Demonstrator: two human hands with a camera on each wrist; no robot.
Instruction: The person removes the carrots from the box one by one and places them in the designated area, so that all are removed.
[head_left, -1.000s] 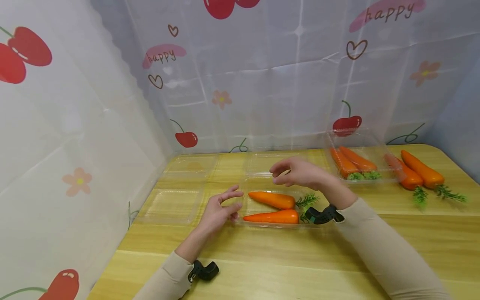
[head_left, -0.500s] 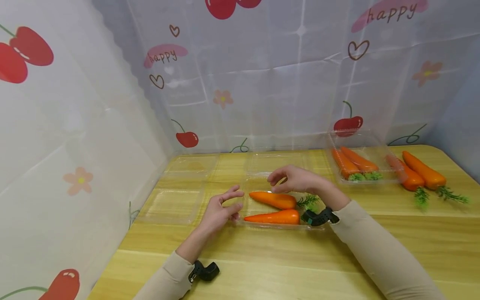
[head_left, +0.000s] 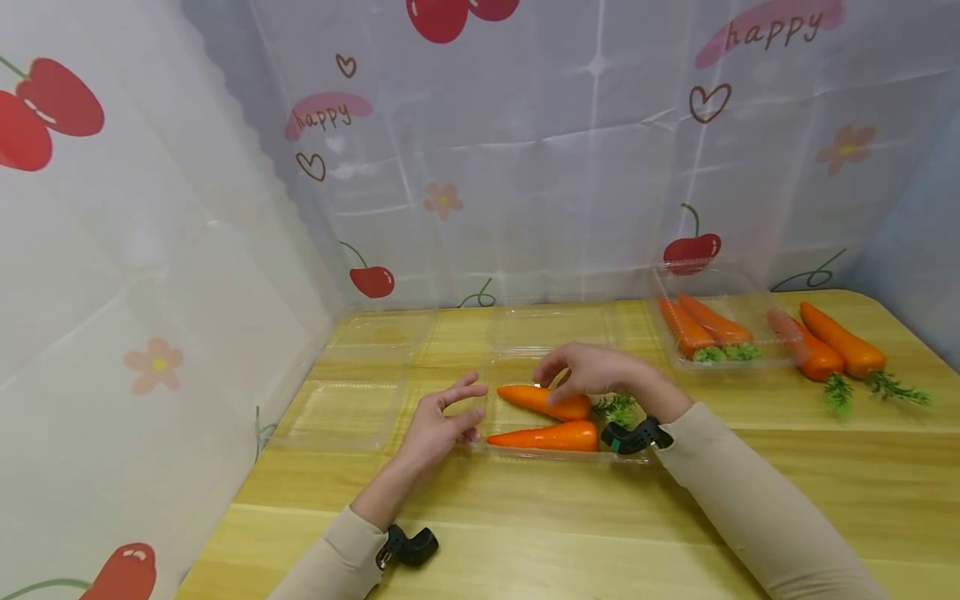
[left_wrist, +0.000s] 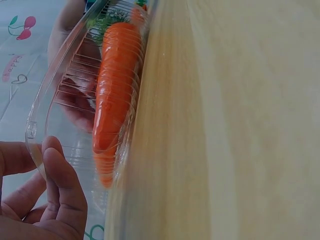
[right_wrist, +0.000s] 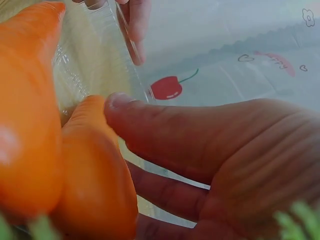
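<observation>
In the head view two orange carrots lie side by side in the base of a clear plastic clamshell box (head_left: 525,454), green tops to the right. My right hand (head_left: 600,371) comes over the far carrot (head_left: 536,400). Its thumb (right_wrist: 150,125) lies against that carrot in the right wrist view, and its fingers curl down the other side. The near carrot (head_left: 551,436) lies untouched along the front wall. At the box's left end my left hand (head_left: 438,421) pinches the rim between thumb and finger, as the left wrist view shows.
Left of the box lies another open clear clamshell (head_left: 341,412). At the back right a clear box (head_left: 750,362) holds two carrots (head_left: 712,321), and two more carrots (head_left: 843,337) lie beside it. A printed curtain (head_left: 525,208) stands behind the wooden table (head_left: 600,533).
My right hand has come down and slightly nearer, from above the box to the far carrot, its thumb now on it. My left hand keeps its place at the rim.
</observation>
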